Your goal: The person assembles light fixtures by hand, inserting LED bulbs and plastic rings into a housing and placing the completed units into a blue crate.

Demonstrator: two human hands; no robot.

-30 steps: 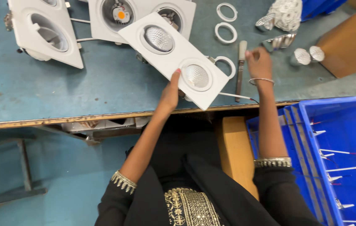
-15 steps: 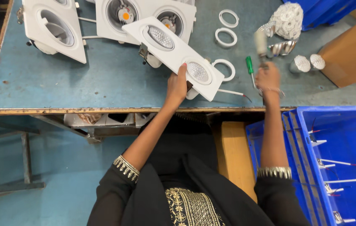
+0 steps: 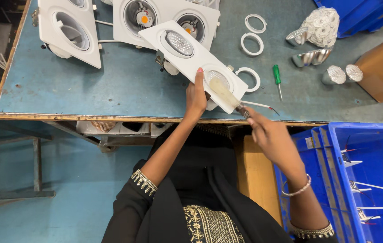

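White twin-lamp fixture (image 3: 199, 55), one of three on the blue table (image 3: 124, 85), lay near its front edge with the left hand (image 3: 196, 96) pinching its rim and the right hand (image 3: 269, 132) closed around one tool (image 3: 228, 96), beside three white rings (image 3: 249, 77) and one green screwdriver (image 3: 276, 77).

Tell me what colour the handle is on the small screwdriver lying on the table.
Green, on the small metal-shafted screwdriver, clearest in the head view.

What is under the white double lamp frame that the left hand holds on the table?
Under the white double lamp frame a lamp housing and a red wire show on the blue table. The frame hides the rest.
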